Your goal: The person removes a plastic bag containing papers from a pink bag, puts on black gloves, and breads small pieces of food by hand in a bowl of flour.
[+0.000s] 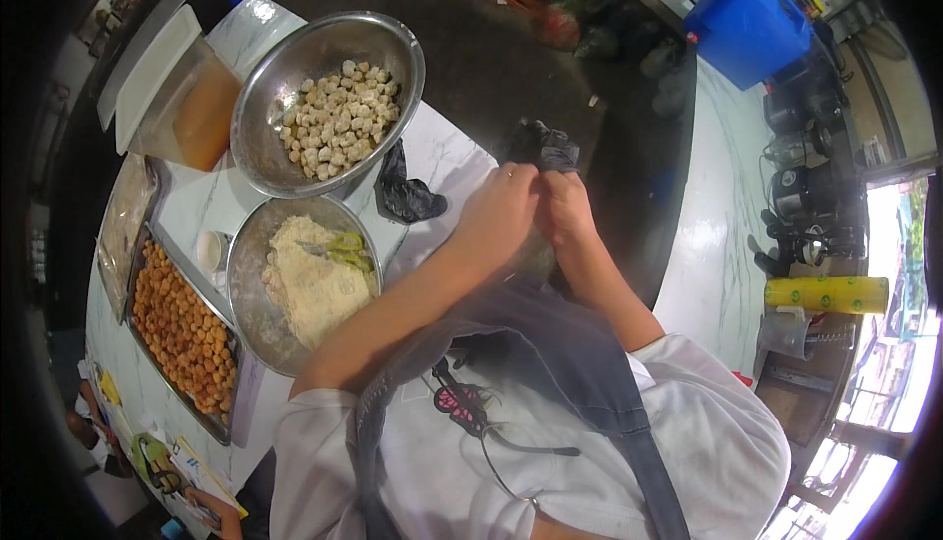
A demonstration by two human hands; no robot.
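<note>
My left hand [499, 210] and my right hand [565, 206] are close together in front of me, beyond the table's edge. The fingers of both are closed on a crumpled black glove [546, 145], whose upper part sticks out past them. Another black glove [411, 194] lies on the white marbled table, left of my hands. Beside it stands a large steel bowl [410, 108] with floured, pale round pieces [339, 122]. Nearer is a second metal bowl [253, 319] of pale flour [319, 289], with a green utensil [349, 250] resting in it.
A tray of browned balls [182, 329], a small white cup [212, 250] and a tub of orange-brown liquid [201, 127] stand on the left. To the right, a marbled counter [702, 226] carries a blue container [751, 24] and a yellow roll [825, 294]. Someone's hand [211, 511] shows at lower left.
</note>
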